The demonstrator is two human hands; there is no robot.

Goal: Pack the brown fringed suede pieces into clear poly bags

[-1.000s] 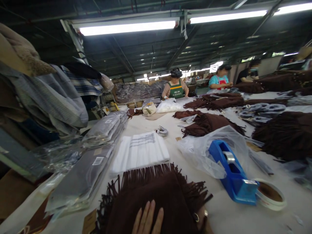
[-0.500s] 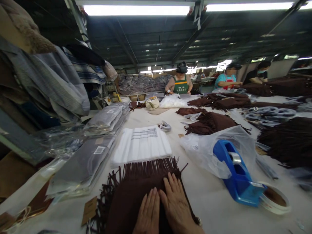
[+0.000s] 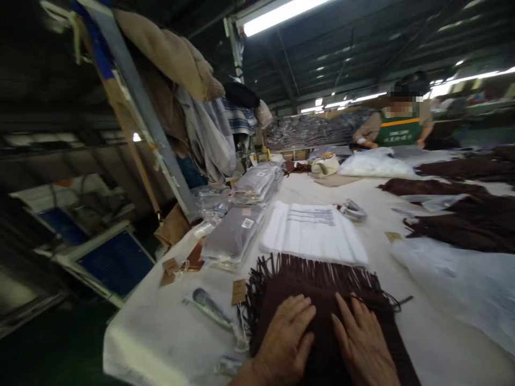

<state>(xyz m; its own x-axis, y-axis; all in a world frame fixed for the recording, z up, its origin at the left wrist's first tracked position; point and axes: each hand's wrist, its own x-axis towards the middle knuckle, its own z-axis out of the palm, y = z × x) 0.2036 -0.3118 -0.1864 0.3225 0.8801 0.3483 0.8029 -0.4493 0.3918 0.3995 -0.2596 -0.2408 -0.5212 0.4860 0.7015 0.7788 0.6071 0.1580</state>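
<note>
A folded dark brown fringed scarf (image 3: 322, 316) lies on the white-covered table in front of me, its fringe pointing away and along its left side. My left hand (image 3: 287, 335) rests on the scarf's left part, fingers stretched out. On its right part lies my right hand (image 3: 362, 335), flat with the fingers spread. A brown paper tag (image 3: 238, 292) on a white string is beside the left fringe. Just past the fringe is a stack of white sheets or bags (image 3: 314, 236) with printed lines.
Clear-bagged grey items (image 3: 233, 233) are piled at the left. A tagging tool (image 3: 211, 305) lies near the table's left edge. Clear plastic bags (image 3: 454, 284) and more brown scarves (image 3: 458, 220) spread to the right. A co-worker in a green apron (image 3: 400, 131) stands across the table.
My view has swung left, bringing the table's left edge into sight and taking the blue tape dispenser out. My hands have moved apart on the scarf, the left one towards its left side.
</note>
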